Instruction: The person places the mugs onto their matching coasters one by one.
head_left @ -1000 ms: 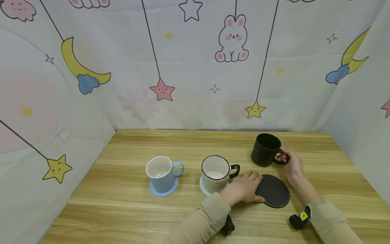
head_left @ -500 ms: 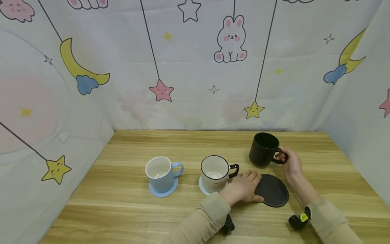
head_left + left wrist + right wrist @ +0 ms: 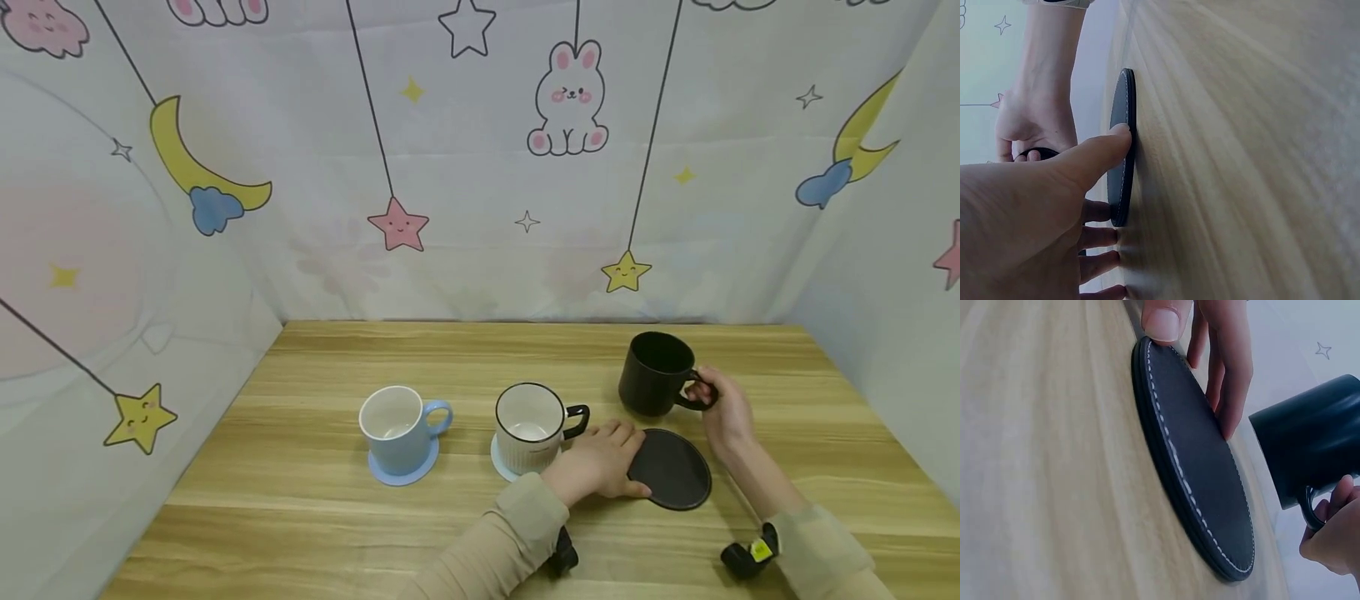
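Observation:
My right hand (image 3: 729, 417) grips the handle of a black mug (image 3: 654, 375), fingers curled through it. The mug is upright; in the right wrist view a gap shows between the mug's base and the table. My left hand (image 3: 600, 462) holds the left side of a round black coaster (image 3: 675, 471). Its thumb (image 3: 1110, 147) is on the near edge and a fingertip on the far edge. The coaster has white edge stitching and lies in front of the black mug. Other left fingers reach down to the table.
A cream mug (image 3: 528, 425) with black rim and handle stands on a pale coaster (image 3: 501, 462), close to my left hand. Further left, a light blue mug (image 3: 397, 433) stands on a blue coaster (image 3: 401, 479). Behind the wooden table (image 3: 315, 533) hangs a printed curtain (image 3: 465, 158).
The black mug, with my right hand on its handle, shifts slightly left, then back right and a little nearer. My left hand and the black coaster stay in place.

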Available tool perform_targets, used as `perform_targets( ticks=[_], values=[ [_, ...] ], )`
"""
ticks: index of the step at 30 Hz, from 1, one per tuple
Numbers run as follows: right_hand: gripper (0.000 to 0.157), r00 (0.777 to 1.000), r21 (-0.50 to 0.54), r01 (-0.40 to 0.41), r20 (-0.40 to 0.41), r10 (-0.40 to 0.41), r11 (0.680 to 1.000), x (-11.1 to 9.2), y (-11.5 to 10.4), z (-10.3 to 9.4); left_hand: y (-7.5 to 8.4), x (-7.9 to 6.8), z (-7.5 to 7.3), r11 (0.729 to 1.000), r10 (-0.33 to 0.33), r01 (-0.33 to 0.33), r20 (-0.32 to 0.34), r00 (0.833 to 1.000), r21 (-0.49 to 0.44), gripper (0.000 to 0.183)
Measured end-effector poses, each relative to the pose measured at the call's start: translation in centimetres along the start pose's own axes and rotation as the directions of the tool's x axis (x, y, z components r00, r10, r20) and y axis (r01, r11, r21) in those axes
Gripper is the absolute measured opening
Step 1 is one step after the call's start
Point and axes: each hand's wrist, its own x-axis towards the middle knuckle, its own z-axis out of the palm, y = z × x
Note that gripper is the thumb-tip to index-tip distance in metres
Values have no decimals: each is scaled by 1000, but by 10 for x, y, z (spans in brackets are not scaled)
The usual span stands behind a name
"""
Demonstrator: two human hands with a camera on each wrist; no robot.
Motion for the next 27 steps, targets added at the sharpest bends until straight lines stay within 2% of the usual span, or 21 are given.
perform_targets(
  ticks=[16, 27],
  values=[
    [48, 999, 67, 38, 33, -40, 997, -14, -7, -5, 2, 2, 0, 1000, -18, 18, 20, 1000, 18, 83],
    [46, 996, 20, 57, 73, -58, 998, -23, -10, -9, 3, 1, -1, 1000, -13, 13, 11, 1000, 18, 82]
  ],
)
